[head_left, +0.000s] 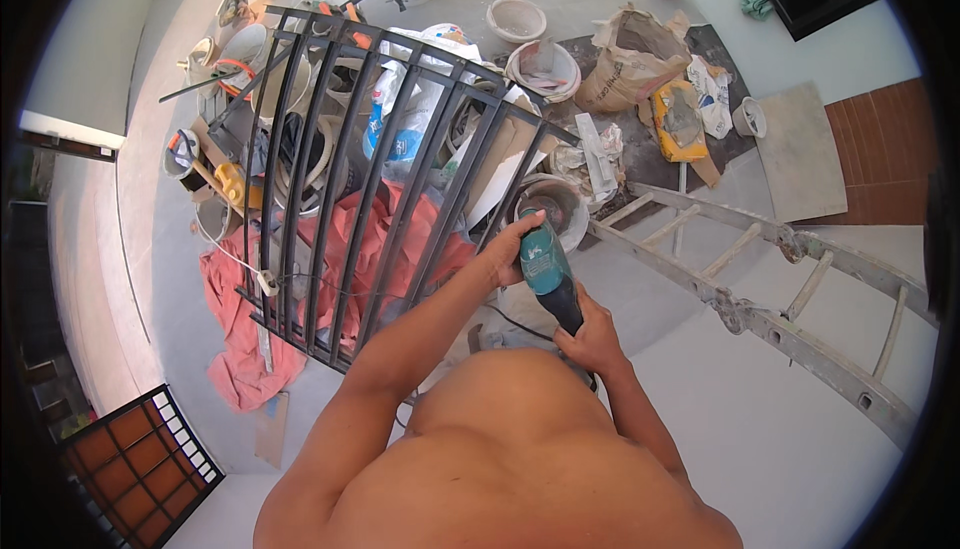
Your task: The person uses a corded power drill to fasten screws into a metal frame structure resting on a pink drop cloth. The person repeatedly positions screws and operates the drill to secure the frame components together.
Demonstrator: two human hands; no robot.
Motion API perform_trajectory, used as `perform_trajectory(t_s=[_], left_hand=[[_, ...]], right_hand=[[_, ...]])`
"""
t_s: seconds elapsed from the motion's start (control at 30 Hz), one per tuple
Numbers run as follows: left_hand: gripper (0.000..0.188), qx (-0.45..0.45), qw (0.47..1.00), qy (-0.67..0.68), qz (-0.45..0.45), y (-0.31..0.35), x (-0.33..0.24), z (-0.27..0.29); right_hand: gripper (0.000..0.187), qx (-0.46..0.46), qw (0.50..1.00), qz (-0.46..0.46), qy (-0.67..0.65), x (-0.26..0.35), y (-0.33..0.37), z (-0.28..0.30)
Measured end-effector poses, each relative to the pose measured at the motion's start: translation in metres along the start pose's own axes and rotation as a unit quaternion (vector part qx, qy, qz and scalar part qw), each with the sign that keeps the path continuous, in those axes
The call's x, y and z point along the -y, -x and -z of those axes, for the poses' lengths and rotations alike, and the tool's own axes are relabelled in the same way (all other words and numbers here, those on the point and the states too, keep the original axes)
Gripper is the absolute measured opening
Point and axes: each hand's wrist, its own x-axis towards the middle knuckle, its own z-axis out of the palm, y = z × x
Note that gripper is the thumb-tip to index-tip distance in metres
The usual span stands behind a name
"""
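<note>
An angle grinder (pixel 545 261) with a teal body and dark rear grip is held out in front of my belly. My left hand (pixel 508 249) is closed around its front end. Toward the back, my right hand (pixel 593 334) wraps the dark grip. No disc can be made out from here. Just left of the tool stands a black metal grille (pixel 345 184) of parallel bars, its near right edge close to my left forearm. A dark cord (pixel 520 324) runs near my right hand.
Red cloth (pixel 365 254) lies behind and beside the grille. An aluminium ladder (pixel 740 289) lies at the right. Around the floor are several buckets (pixel 515 21), a torn paper sack (pixel 630 64) and a yellow bag (pixel 678 121). A white socket block (pixel 267 282) hangs by the bars.
</note>
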Motion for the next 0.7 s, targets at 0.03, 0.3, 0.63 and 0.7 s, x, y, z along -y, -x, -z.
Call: perform_trajectory(t_s=[0.03, 0.3, 0.63, 0.7], left_hand=[[0.043, 0.011, 1.000, 0.014, 0.008, -0.006, -0.002, -0.004], [0.039, -0.071, 0.997, -0.042, 0.012, -0.096, -0.053, -0.046], [0.041, -0.121, 0.989, -0.059, 0.056, -0.178, -0.120, -0.049], [0.041, -0.129, 0.988, -0.053, 0.059, -0.184, -0.127, -0.049]], right_hand=[[0.080, 0.004, 1.000, -0.014, -0.004, -0.001, -0.006, 0.002], [0.074, -0.026, 0.991, -0.112, -0.073, -0.042, -0.093, 0.022], [0.071, -0.033, 0.982, -0.152, -0.108, -0.082, -0.192, 0.038], [0.071, -0.023, 0.981, -0.156, -0.114, -0.087, -0.203, 0.039]])
